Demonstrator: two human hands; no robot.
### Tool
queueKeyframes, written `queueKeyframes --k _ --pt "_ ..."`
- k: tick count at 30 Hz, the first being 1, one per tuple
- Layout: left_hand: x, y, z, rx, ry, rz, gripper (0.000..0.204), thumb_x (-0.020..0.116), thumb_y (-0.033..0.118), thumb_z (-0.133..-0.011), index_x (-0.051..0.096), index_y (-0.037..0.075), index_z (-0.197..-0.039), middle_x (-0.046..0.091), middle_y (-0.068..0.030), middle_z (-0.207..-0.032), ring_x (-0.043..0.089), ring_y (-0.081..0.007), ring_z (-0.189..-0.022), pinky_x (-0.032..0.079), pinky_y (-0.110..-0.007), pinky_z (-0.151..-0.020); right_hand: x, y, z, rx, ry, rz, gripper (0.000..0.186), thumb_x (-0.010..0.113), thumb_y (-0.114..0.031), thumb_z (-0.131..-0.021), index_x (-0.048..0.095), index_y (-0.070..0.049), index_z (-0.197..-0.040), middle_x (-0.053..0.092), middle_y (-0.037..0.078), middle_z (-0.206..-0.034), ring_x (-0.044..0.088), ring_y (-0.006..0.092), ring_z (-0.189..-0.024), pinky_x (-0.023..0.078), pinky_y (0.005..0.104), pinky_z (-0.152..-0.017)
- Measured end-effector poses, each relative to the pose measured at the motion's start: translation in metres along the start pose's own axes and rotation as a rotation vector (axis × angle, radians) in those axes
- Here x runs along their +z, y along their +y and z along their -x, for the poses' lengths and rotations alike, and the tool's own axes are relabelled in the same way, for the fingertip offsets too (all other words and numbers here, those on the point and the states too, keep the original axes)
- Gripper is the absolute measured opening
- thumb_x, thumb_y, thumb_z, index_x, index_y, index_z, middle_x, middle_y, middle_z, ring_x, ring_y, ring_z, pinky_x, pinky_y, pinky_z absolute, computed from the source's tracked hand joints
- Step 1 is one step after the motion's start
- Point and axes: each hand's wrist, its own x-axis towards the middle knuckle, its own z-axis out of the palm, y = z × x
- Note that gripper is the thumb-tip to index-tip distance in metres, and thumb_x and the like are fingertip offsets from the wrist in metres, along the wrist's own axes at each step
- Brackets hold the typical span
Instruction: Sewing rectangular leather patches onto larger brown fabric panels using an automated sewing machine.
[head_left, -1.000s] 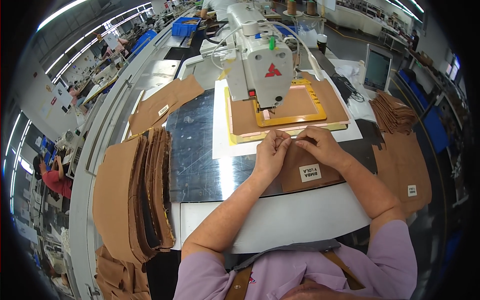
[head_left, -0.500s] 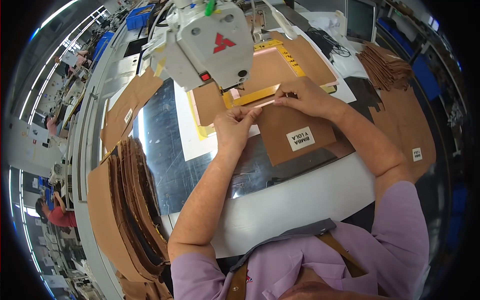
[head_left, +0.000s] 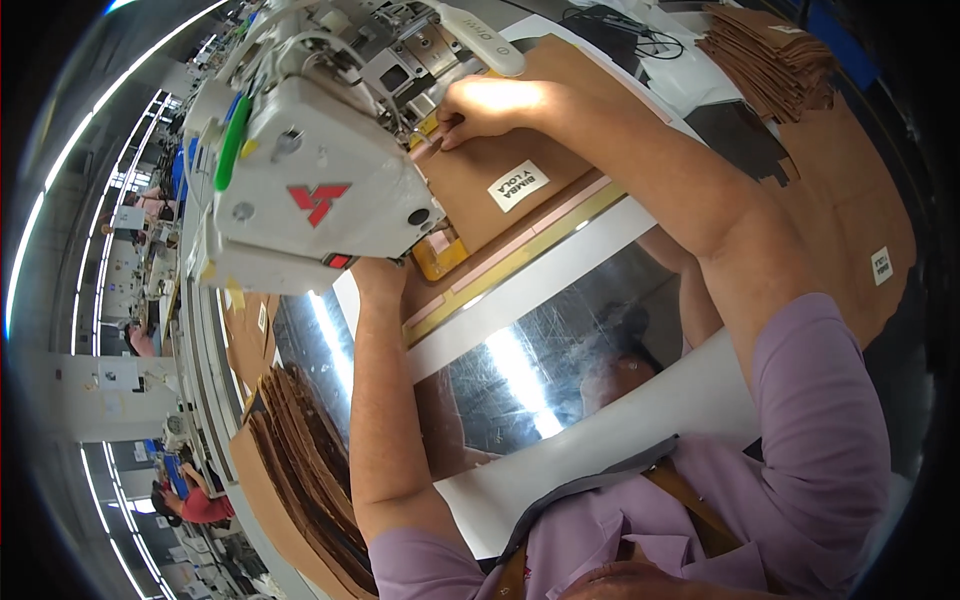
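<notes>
The white sewing machine head [head_left: 310, 180] fills the upper left middle over a yellow frame [head_left: 440, 262]. A brown panel with a white label [head_left: 540, 215] lies across that frame, on a larger brown piece edged with pink and yellow strips [head_left: 530, 240]. My right hand [head_left: 480, 112], lit brightly beside the needle area, pinches the panel's top edge with curled fingers. My left hand [head_left: 376, 278] is mostly hidden behind the machine head; only its wrist and back show, so its fingers and what they touch cannot be seen.
Stacked brown pieces [head_left: 300, 460] stand at left, more [head_left: 760, 60] at upper right above a loose labelled piece [head_left: 850, 220]. A shiny metal plate [head_left: 540, 350] and white sheet lie below the frame. Black cables [head_left: 640, 40] lie at top. A co-worker [head_left: 195, 500] sits far left.
Both hands have moved up and forward with the small labelled panel, which now lies over the yellow frame. My left hand has gone behind the machine head. The view has shifted closer to the machine.
</notes>
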Motion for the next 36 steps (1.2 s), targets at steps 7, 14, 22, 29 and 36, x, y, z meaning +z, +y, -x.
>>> queueKeyframes --k 7,14,22,29,36 --pt "0.032 0.018 -0.019 0.141 -0.032 0.129 0.025 0.065 0.004 -0.093 0.067 -0.003 -0.117 0.068 -0.0147 -0.123 0.065 -0.0224 -0.112 0.053 -0.035 -0.093 0.017 0.002 -0.004 0.145 0.057 0.102 0.021 0.079 -0.03 -0.083 0.075 -0.011 -0.091 0.074 0.01 -0.088 0.07 0.03 -0.089 0.054 0.0441 -0.076" --pt "0.033 0.036 -0.023 0.171 -0.135 -0.062 0.028 0.066 0.014 -0.099 0.066 -0.002 -0.121 0.067 -0.0158 -0.124 0.064 -0.0274 -0.114 0.05 -0.038 -0.1 0.027 -0.001 -0.019 0.195 0.051 0.145 0.024 0.081 -0.032 -0.078 0.077 -0.016 -0.095 0.075 0.01 -0.098 0.071 0.0301 -0.099 0.056 0.0432 -0.081" --pt "0.03 0.055 -0.024 0.223 -0.173 -0.24 0.045 0.065 0.025 -0.1 0.06 -0.005 -0.132 0.06 -0.021 -0.135 0.055 -0.0335 -0.127 0.039 -0.042 -0.112 0.034 0.0 -0.015 0.14 0.115 0.205 0.024 0.079 -0.032 -0.08 0.077 -0.014 -0.097 0.074 0.014 -0.099 0.071 0.033 -0.099 0.057 0.0447 -0.081" --pt "0.02 0.075 -0.021 0.253 -0.119 -0.244 0.046 0.068 0.029 -0.096 0.061 -0.004 -0.127 0.066 -0.0223 -0.119 0.063 -0.0377 -0.109 0.048 -0.045 -0.096 0.037 0.0 -0.011 0.108 0.165 0.238 0.019 0.075 -0.034 -0.083 0.079 -0.018 -0.093 0.073 0.013 -0.084 0.071 0.0338 -0.086 0.056 0.0458 -0.075" --pt "0.017 0.082 -0.023 0.2 -0.159 -0.356 0.031 0.065 0.031 -0.095 0.068 0.004 -0.11 0.068 -0.0151 -0.107 0.063 -0.0347 -0.101 0.047 -0.044 -0.091 0.03 -0.005 -0.002 0.074 0.162 0.24 0.019 0.074 -0.031 -0.084 0.075 -0.014 -0.092 0.072 0.014 -0.084 0.071 0.0362 -0.083 0.056 0.0472 -0.074"
